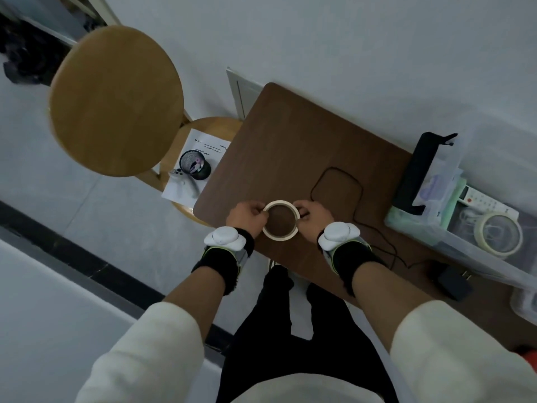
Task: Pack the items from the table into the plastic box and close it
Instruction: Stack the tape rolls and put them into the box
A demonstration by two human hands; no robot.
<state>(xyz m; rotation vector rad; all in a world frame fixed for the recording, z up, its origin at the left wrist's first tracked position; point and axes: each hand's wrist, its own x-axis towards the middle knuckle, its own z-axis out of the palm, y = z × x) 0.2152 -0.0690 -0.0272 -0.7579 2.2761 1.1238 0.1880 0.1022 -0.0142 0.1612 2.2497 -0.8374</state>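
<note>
Step in hand: transfer of the tape roll (279, 236) to the plastic box (453, 249).

The person's left hand (247, 218) pinches the roll's left rim and the right hand (313, 218) pinches its right rim, fingers curled on both. The roll sits low over the near part of the table (290, 135). Whether it touches the top cannot be told. The box stands well apart, at the table's right side, and appears open.

Recommended:
- Carry the roll level.
- Keep it clear of the black cable (362, 191) looping just beside the right hand.
- Lay it flat on a free patch of the contents.

The roll is a thin, pale, matte ring with a wide open core, and is probably light and rigid. The box is clear plastic and holds a second tape ring (479, 232) and a white remote (488, 203). The table is dark wood grain with rounded corners.
</note>
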